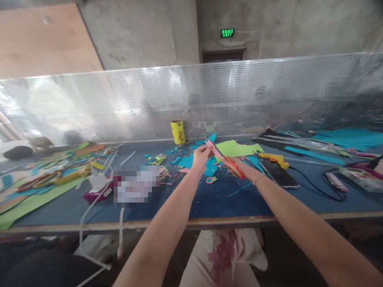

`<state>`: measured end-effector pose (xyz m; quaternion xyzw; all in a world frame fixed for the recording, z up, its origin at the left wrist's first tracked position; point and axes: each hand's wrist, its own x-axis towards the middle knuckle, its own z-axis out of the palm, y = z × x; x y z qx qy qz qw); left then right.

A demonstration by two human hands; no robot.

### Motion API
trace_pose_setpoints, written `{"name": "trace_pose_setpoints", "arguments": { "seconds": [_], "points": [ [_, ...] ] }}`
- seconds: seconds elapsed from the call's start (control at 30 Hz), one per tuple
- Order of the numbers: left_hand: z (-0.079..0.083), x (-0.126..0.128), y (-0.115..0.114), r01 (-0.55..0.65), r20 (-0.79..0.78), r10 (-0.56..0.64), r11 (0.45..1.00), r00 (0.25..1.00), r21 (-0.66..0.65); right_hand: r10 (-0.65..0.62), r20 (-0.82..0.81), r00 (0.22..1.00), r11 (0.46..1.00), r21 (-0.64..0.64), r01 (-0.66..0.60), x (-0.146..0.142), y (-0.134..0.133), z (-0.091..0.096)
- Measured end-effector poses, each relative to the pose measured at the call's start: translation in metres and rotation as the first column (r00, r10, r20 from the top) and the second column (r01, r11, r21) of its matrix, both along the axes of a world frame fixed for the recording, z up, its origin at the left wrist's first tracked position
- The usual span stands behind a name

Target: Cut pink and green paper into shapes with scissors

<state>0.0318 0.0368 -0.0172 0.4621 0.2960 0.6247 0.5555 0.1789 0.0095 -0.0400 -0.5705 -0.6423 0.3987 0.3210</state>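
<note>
Pinched in my left hand (202,156) is a small piece of pink paper (210,144), raised a little over the middle of the table. Red-handled scissors (238,169) are in my right hand (236,165), their blades pointing up and left, meeting the pink paper. Whether the blades are parted I cannot tell. Behind and below both hands lie a light green sheet (239,148) and blue paper pieces (212,169). A small pink ring-shaped cutout (211,180) rests just in front of my hands.
A yellow cylinder (178,132) stands by the perforated metal screen (134,107). To the right lie a yellow glue gun (273,159) with a black cord and a dark phone (279,175). Leftward are a purple power strip (100,193), white cables, more scissors (48,179) and paper scraps.
</note>
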Motion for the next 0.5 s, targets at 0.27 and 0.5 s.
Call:
{"name": "trace_pose_setpoints", "arguments": {
  "seconds": [0.27, 0.5],
  "points": [
    [-0.001, 0.0, 0.0, -0.005, -0.013, 0.005, 1.0, 1.0, -0.001, -0.081, -0.077, 0.994, 0.981, -0.183, 0.065, -0.006, -0.007, 0.015],
    [0.0, -0.001, -0.001, 0.032, 0.063, -0.028, 0.998, 0.998, -0.06, -0.072, -0.016, 0.997, 0.997, -0.018, 0.072, -0.01, -0.014, 0.012]
  ]
}}
